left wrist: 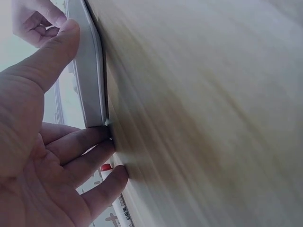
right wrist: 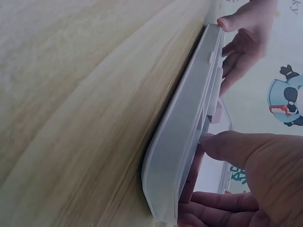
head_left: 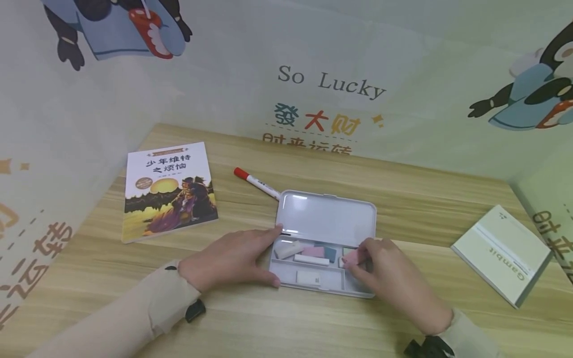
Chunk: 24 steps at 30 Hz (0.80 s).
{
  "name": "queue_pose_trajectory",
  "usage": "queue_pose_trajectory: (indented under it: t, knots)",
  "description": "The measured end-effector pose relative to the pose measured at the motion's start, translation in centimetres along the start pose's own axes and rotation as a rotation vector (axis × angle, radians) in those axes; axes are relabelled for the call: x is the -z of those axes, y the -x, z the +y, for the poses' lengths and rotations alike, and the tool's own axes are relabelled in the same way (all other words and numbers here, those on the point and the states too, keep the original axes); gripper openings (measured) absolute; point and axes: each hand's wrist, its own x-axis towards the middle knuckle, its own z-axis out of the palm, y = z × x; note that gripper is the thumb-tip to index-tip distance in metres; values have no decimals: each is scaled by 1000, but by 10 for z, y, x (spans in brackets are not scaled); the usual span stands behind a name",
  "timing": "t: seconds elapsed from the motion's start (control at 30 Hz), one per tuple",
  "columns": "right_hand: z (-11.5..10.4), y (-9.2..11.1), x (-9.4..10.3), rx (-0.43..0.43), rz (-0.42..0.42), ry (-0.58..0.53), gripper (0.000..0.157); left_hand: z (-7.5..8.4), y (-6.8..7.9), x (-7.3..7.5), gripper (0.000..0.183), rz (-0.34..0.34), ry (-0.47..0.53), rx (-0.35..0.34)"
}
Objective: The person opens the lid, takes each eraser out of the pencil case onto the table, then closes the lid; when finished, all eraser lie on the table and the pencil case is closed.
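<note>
Pale grey and smooth, the case [head_left: 284, 275] lies open in front of you on the wood-grain table [head_left: 241, 328], its lid [head_left: 329, 216] tipped back on the far side. Your left hand [head_left: 229, 260] rests at the case's left side, thumb and fingers well spread and nearly straight, the thumb touching near the front corner and the fingertips farther back along the edge. Your right hand [head_left: 395, 279] is over the right end of the case, its thumb and fingers drawn close together, pinching a pink block [head_left: 351, 257]; the fingers partly hide the compartment there.

In the back left compartment you have a white roll [head_left: 289, 249], a white stick [head_left: 312, 260], a second pink block [head_left: 314, 252] and a blue-grey block [head_left: 331, 254] side by side. A white block [head_left: 308, 277] lies in the front compartment. Behind the case's left corner is a red-capped marker [head_left: 264, 187]. An illustrated book [head_left: 170, 191] lies well to your left, and a pale green "Gambit" item [head_left: 499, 256] sits well to your right.
</note>
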Motion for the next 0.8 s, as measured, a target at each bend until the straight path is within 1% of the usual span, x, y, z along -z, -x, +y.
queue_pose_trajectory:
  t: [0.17,0.3,0.4,0.5,0.7,0.8]
  knots:
    - [2,1,1,7,-9,-37,24,0,0,-1,110,-4,6,16]
    - [6,1,4,7,-41,-92,21,0,1,-1,110,-8,20,14]
    - [13,2,6,42,-44,-131,20,0,1,-1,109,-9,25,11]
    - [22,4,8,98,-9,-153,23,0,1,-1,109,-8,22,11]
    - [43,6,17,207,118,-149,33,1,1,0,110,-2,16,9]
    - [55,5,23,191,129,-134,36,1,2,0,109,-5,20,5]
